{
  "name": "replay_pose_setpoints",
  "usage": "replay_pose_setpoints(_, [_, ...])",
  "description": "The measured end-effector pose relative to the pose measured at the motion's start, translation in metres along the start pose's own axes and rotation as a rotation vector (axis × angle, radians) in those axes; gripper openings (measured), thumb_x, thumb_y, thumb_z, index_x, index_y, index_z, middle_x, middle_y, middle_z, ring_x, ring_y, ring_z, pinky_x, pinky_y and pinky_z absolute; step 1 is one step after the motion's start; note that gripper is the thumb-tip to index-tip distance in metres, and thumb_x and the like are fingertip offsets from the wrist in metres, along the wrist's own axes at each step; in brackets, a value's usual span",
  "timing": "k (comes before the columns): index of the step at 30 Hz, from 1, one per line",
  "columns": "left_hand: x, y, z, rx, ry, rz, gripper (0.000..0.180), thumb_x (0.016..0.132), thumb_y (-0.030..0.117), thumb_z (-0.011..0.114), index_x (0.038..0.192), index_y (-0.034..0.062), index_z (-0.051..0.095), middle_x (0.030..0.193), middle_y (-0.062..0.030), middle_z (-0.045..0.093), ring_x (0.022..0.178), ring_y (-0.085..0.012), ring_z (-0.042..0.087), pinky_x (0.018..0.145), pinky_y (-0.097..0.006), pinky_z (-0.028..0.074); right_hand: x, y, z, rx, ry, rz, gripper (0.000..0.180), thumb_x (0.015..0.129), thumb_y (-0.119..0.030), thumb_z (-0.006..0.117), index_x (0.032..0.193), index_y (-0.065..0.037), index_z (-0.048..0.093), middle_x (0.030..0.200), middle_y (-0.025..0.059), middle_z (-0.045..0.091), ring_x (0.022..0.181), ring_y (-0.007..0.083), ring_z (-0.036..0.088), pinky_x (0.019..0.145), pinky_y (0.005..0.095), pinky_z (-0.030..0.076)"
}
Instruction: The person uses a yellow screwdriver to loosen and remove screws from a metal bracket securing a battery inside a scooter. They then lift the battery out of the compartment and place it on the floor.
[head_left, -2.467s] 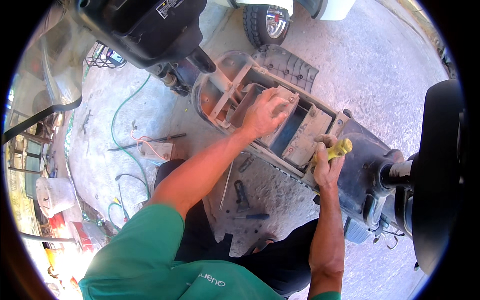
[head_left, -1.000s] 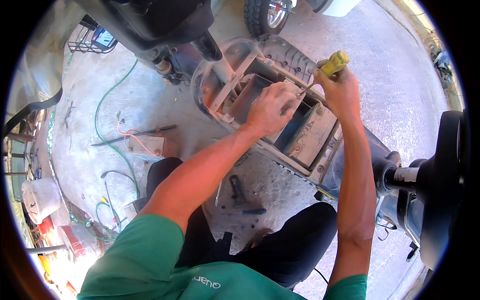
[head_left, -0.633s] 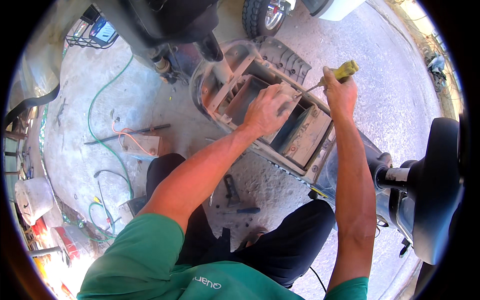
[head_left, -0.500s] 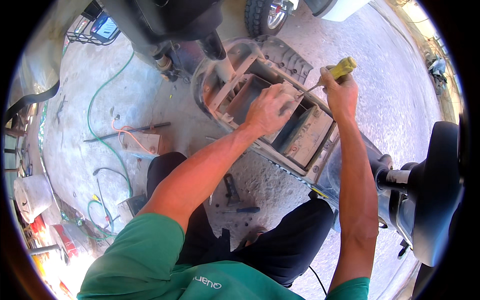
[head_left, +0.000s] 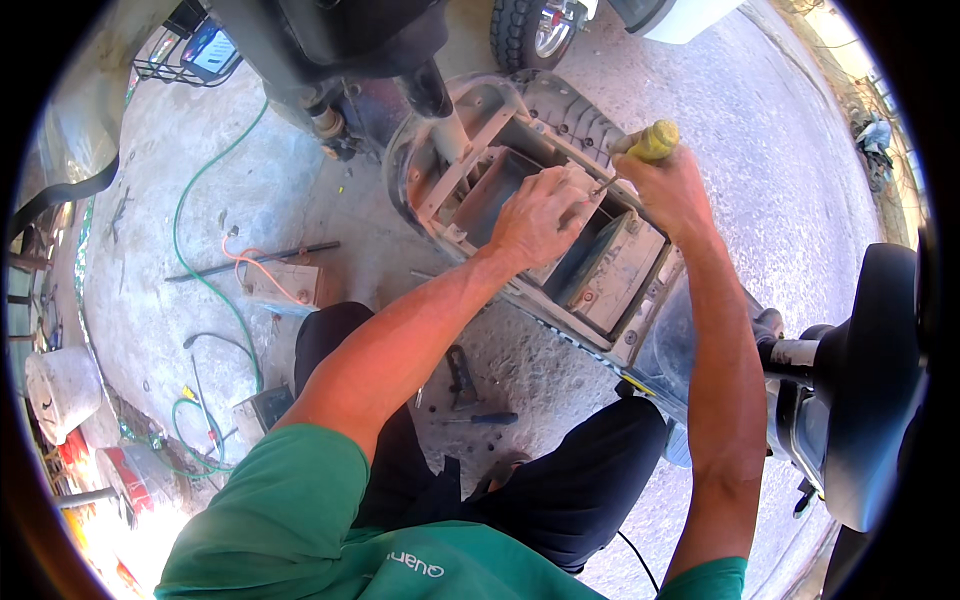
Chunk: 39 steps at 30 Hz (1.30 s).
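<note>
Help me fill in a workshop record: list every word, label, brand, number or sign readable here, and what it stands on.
I don't copy printed words, only where they stand:
Green shirt: white lettering on the chest, not copied.
Device screen, upper left: too small to read.
Pale band, right: nothing legible.
Screwdriver in the right hand, dusty block under the left hand: no readable marks.

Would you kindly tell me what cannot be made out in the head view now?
Head view:
- Battery under the left hand: top mostly covered.
- Yellow-handled screwdriver: tip too small to tell whether it is seated.
- Right hand: palm hidden by its own back.
- Wheel: cut off by the top edge.
</note>
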<state>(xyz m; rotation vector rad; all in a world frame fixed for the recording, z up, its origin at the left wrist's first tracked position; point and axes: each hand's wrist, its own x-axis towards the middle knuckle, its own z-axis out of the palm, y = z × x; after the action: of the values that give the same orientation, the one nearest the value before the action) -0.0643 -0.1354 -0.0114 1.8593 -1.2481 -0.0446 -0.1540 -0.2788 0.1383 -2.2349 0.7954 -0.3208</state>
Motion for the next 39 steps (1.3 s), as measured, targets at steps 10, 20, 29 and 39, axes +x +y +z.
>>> replay_pose_setpoints(10, [-0.001, 0.004, -0.002, -0.020, -0.012, -0.004, 0.039, 0.086, 0.024, 0.068, 0.124, 0.0148, 0.063, 0.142, -0.0122, 0.051, 0.130, -0.0373, 0.051, 0.102, -0.049, 0.050, -0.001, 0.008, 0.002, -0.156, 0.112, -0.145, 0.047, 0.091, -0.042, 0.070, 0.104, 0.003, 0.066, 0.099, 0.0202, 0.072, 0.087, 0.0294, 0.070, 0.081, 0.0441, 0.053])
replay_pose_setpoints(20, [-0.002, -0.001, -0.002, -0.042, 0.010, -0.019, 0.037, 0.085, 0.024, 0.070, 0.120, 0.0123, 0.064, 0.143, -0.0126, 0.052, 0.129, -0.0366, 0.053, 0.102, -0.048, 0.050, -0.014, -0.002, -0.002, 0.012, 0.228, -0.279, 0.047, 0.087, -0.014, 0.079, 0.127, -0.001, 0.058, 0.102, 0.0147, 0.074, 0.096, 0.0230, 0.072, 0.089, 0.0385, 0.056])
replay_pose_setpoints(29, [-0.001, 0.000, -0.002, -0.020, 0.019, -0.016, 0.037, 0.086, 0.026, 0.070, 0.120, 0.0115, 0.064, 0.143, -0.0135, 0.052, 0.130, -0.0364, 0.052, 0.102, -0.048, 0.050, -0.013, -0.015, -0.013, -0.056, 0.396, -0.156, 0.044, 0.097, -0.043, 0.066, 0.106, -0.001, 0.070, 0.091, 0.0154, 0.072, 0.083, 0.0222, 0.069, 0.078, 0.0351, 0.053])
replay_pose_setpoints(39, [-0.001, -0.001, -0.001, -0.024, 0.003, -0.012, 0.038, 0.086, 0.024, 0.070, 0.121, 0.0104, 0.064, 0.144, -0.0134, 0.052, 0.131, -0.0367, 0.052, 0.104, -0.048, 0.049, -0.001, -0.055, -0.038, -0.917, 0.139, -0.132, 0.045, 0.108, -0.044, 0.045, 0.107, -0.004, 0.066, 0.088, 0.0187, 0.073, 0.084, 0.0375, 0.071, 0.080, 0.0484, 0.052])
